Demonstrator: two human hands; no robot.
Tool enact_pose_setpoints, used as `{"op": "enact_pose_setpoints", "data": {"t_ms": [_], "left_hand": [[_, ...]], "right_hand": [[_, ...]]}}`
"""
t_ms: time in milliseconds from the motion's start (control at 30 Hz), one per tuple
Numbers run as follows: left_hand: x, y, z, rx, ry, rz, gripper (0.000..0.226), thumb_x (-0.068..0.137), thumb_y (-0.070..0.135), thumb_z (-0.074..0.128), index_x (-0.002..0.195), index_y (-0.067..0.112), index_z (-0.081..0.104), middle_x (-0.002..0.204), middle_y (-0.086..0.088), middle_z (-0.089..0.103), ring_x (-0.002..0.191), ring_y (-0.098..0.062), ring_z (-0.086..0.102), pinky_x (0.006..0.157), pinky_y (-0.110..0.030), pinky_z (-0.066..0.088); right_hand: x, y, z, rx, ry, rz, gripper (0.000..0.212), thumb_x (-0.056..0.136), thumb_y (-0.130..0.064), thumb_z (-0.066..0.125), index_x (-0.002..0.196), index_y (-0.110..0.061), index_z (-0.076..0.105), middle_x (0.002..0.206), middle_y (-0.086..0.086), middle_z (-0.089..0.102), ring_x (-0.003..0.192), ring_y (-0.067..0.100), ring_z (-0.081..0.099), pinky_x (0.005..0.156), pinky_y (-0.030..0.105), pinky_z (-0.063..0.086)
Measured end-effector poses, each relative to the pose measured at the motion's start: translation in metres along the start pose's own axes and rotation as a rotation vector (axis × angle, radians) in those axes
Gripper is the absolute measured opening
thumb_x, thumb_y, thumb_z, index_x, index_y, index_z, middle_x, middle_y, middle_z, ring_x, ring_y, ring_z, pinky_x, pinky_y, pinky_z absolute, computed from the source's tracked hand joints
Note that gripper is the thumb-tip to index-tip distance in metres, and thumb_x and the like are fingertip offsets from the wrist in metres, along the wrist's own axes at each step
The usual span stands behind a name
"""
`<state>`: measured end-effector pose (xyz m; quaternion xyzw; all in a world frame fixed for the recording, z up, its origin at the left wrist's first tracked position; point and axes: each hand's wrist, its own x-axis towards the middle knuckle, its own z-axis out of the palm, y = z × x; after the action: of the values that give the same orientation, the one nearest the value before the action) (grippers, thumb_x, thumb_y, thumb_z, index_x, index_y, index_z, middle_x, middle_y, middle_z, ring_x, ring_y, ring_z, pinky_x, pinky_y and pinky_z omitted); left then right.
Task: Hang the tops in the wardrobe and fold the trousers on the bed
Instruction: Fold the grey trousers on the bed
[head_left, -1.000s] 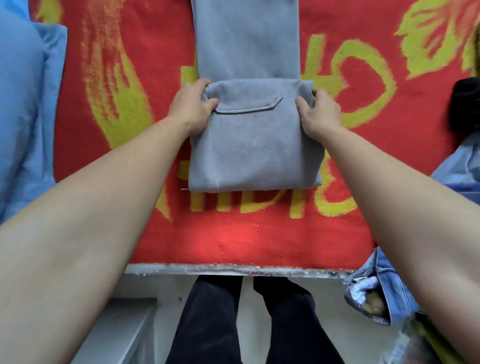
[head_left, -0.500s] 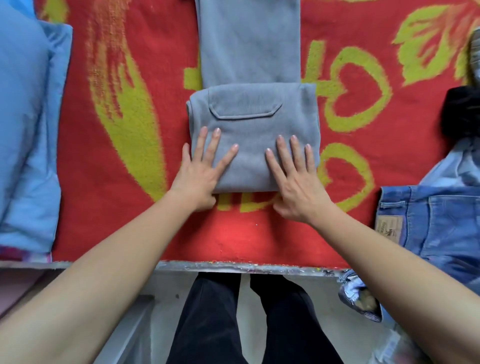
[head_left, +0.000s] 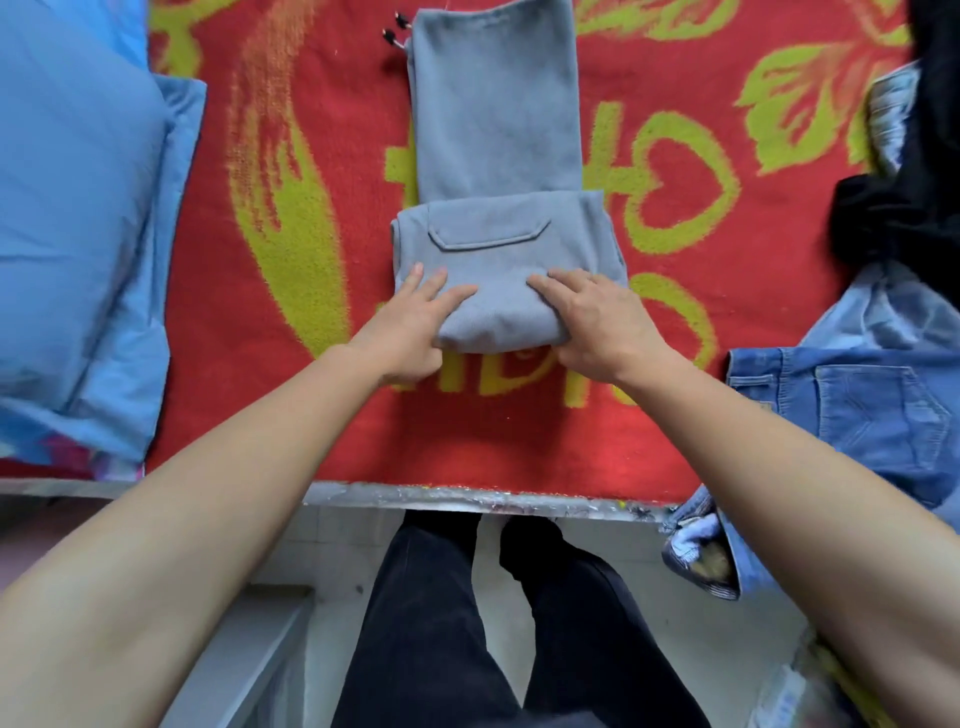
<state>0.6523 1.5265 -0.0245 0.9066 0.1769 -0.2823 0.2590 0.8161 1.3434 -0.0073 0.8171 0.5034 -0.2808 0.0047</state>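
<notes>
Held the grey trousers (head_left: 498, 249) at the middle of the red blanket (head_left: 519, 436), partly folded, with the unfolded legs stretched toward 12 o'clock and the drawstring tips (head_left: 395, 31) at the far left corner. Pinched the near fold with the left hand (head_left: 410, 327), fingers laid on top and thumb tucked beneath. Gripped the same fold at its 5 o'clock corner with the right hand (head_left: 597, 322), fingers curled over the cloth, thumb hidden.

Found bare blanket at 6 o'clock, between the fold and the bed edge (head_left: 467, 493), and more of it beside the trousers at 9 and 3 o'clock. Met the blue pillow (head_left: 78, 208) further out at 9 o'clock, well apart from the trousers. Noted blue jeans (head_left: 857, 405) at 4 o'clock, partly hanging over the bed edge, and a black garment (head_left: 909, 182) at 2 o'clock.

Saw a pocket flap (head_left: 488, 234) lying flat on the top layer; could not tell what was inside.
</notes>
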Motion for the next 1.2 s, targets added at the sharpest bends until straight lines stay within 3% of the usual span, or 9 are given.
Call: {"op": "enact_pose_setpoints", "data": {"t_ms": [133, 300, 433, 533, 733, 833, 933, 1067, 1200], "left_hand": [[-0.044, 0.024, 0.003, -0.136, -0.090, -0.008, 0.079, 0.082, -0.001, 0.050, 0.153, 0.024, 0.029, 0.159, -0.017, 0.022, 0.148, -0.039, 0.016, 0.119, -0.037, 0.015], [-0.094, 0.054, 0.017, -0.267, -0.236, -0.116, 0.070, 0.079, 0.005, 0.049, 0.144, 0.031, 0.045, 0.137, -0.005, 0.040, 0.115, -0.031, 0.053, 0.096, -0.035, 0.047], [-0.106, 0.059, -0.004, -0.487, -0.372, -0.019, 0.032, 0.054, 0.008, 0.053, 0.082, 0.020, 0.061, 0.084, -0.010, 0.057, 0.069, -0.022, 0.055, 0.050, -0.025, 0.046], [-0.090, 0.036, -0.025, -0.638, -0.359, -0.134, 0.049, 0.050, 0.020, 0.058, 0.098, 0.009, 0.062, 0.092, -0.012, 0.064, 0.082, -0.017, 0.053, 0.070, -0.036, 0.048], [-0.021, -0.012, -0.032, -1.059, 0.122, -0.505, 0.020, 0.078, 0.020, 0.064, 0.095, 0.025, 0.057, 0.090, -0.001, 0.062, 0.081, -0.017, 0.058, 0.071, -0.032, 0.050], [0.009, -0.020, -0.014, -0.822, 0.404, -0.694, 0.039, 0.092, 0.021, 0.053, 0.131, 0.016, 0.049, 0.122, -0.009, 0.060, 0.108, -0.026, 0.058, 0.092, -0.035, 0.048], [0.011, -0.004, 0.003, -0.413, 0.472, -0.605, 0.055, 0.095, 0.030, 0.046, 0.147, 0.014, 0.037, 0.150, -0.017, 0.037, 0.139, -0.033, 0.035, 0.111, -0.042, 0.031], [0.008, 0.025, 0.036, 0.080, 0.412, -0.267, 0.064, 0.099, 0.048, 0.034, 0.156, 0.027, 0.015, 0.163, -0.019, -0.001, 0.151, -0.033, 0.000, 0.118, -0.054, 0.012], [0.027, 0.007, 0.066, 0.178, 0.271, -0.230, 0.069, 0.098, 0.061, 0.022, 0.157, 0.031, 0.000, 0.163, -0.018, -0.010, 0.150, -0.033, -0.010, 0.117, -0.061, 0.006]], "right_hand": [[-0.042, -0.011, -0.017, -0.009, -0.076, -0.036, 0.071, 0.076, -0.022, 0.063, 0.145, -0.027, 0.047, 0.140, 0.000, 0.056, 0.120, 0.031, 0.059, 0.088, 0.039, 0.049], [-0.091, -0.020, -0.021, 0.072, -0.274, -0.063, 0.057, 0.078, -0.023, 0.063, 0.134, -0.033, 0.059, 0.124, 0.008, 0.055, 0.106, 0.031, 0.061, 0.087, 0.037, 0.049], [-0.098, -0.021, -0.047, 0.111, -0.444, -0.049, 0.023, 0.066, -0.028, 0.063, 0.089, -0.031, 0.068, 0.083, 0.005, 0.061, 0.078, 0.027, 0.063, 0.064, 0.035, 0.050], [-0.071, -0.010, -0.070, 0.126, -0.435, 0.001, 0.032, 0.059, -0.036, 0.056, 0.088, -0.028, 0.066, 0.066, -0.001, 0.064, 0.064, 0.024, 0.062, 0.056, 0.039, 0.054], [0.021, 0.025, -0.060, 0.275, -0.012, 0.212, 0.060, 0.088, -0.032, 0.061, 0.146, -0.021, 0.047, 0.136, 0.014, 0.057, 0.126, 0.034, 0.052, 0.101, 0.038, 0.043], [0.043, 0.029, -0.032, 0.272, 0.071, 0.311, 0.064, 0.099, -0.033, 0.051, 0.156, -0.012, 0.028, 0.152, 0.021, 0.036, 0.140, 0.037, 0.035, 0.115, 0.041, 0.028], [0.036, 0.028, -0.006, 0.246, 0.122, 0.333, 0.066, 0.103, -0.034, 0.045, 0.158, -0.009, 0.019, 0.161, 0.026, 0.017, 0.150, 0.038, 0.018, 0.122, 0.040, 0.017], [0.009, 0.020, 0.029, 0.002, 0.115, 0.201, 0.065, 0.104, -0.043, 0.037, 0.160, -0.016, 0.016, 0.164, 0.026, 0.000, 0.152, 0.043, 0.004, 0.121, 0.050, 0.014], [0.016, 0.023, 0.062, -0.097, 0.088, 0.130, 0.067, 0.102, -0.054, 0.035, 0.160, -0.028, 0.013, 0.166, 0.019, 0.000, 0.152, 0.043, 0.001, 0.118, 0.058, 0.016]]}}
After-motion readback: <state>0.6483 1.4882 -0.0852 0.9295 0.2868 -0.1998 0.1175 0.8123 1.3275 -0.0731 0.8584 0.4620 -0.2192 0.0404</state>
